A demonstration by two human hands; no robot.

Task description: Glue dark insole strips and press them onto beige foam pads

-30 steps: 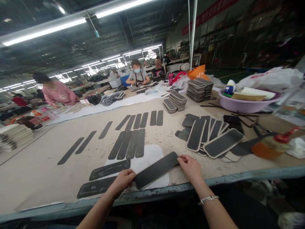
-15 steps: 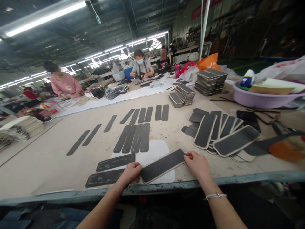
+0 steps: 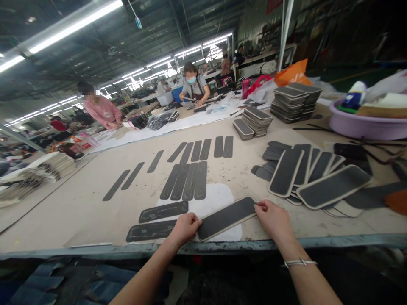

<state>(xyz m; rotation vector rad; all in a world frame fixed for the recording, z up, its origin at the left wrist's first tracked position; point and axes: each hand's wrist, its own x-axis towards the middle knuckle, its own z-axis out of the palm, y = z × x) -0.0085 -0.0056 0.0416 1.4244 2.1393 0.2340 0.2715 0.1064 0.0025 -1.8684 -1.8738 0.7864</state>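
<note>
A long dark grey panel with a pale border and rounded corners [image 3: 226, 218] lies slantwise over a white sheet [image 3: 219, 192] near the table's front edge. My left hand [image 3: 187, 225] pinches its lower left end, fingers closed. At the upper right end, my right hand [image 3: 272, 218] grips the corner between thumb and fingers. Beside my left hand lie two dark strips with shiny smears, an upper strip [image 3: 163, 211] and a lower strip [image 3: 149, 231] partly hidden by that hand. Beyond them sits a row of smeared dark strips [image 3: 184, 181].
Pale-edged panels [image 3: 286, 173] lie fanned on the right. Stacked panels [image 3: 254, 120] and taller stacks [image 3: 291, 103] stand behind, near a purple basin [image 3: 365, 120]. Smaller strips [image 3: 116, 185] are spread leftward. Two people work across the table, one in pink [image 3: 101, 111].
The camera view has shifted, so the table and its contents appear farther right. Both hands keep hold of the panel's ends, and the panel hardly moves on the white sheet.
</note>
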